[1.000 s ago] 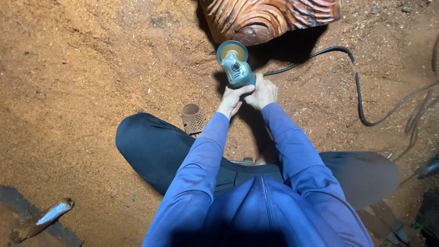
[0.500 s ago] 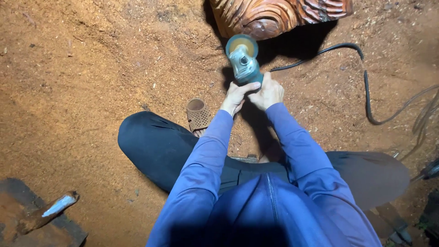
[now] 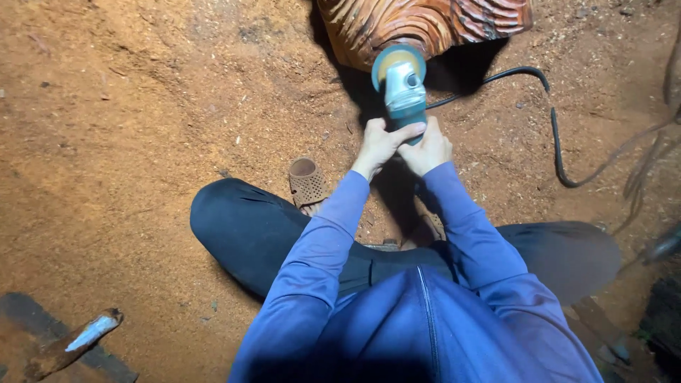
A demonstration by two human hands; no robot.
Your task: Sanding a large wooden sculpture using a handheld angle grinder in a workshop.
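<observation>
No packages, labels, signs or screens anywhere in this view of the sawdust-strewn ground

A single view is given, taken from a camera worn on the person's head. It is pointed steeply down and slightly forward, over the blue-sleeved arms and crossed legs onto the sawdust-covered floor [image 3: 120, 142]. The hands [image 3: 404, 145] are seen close, just above the frame's middle, and the carved wood [image 3: 425, 25] is cut off by the top edge. No second view is supplied.
</observation>
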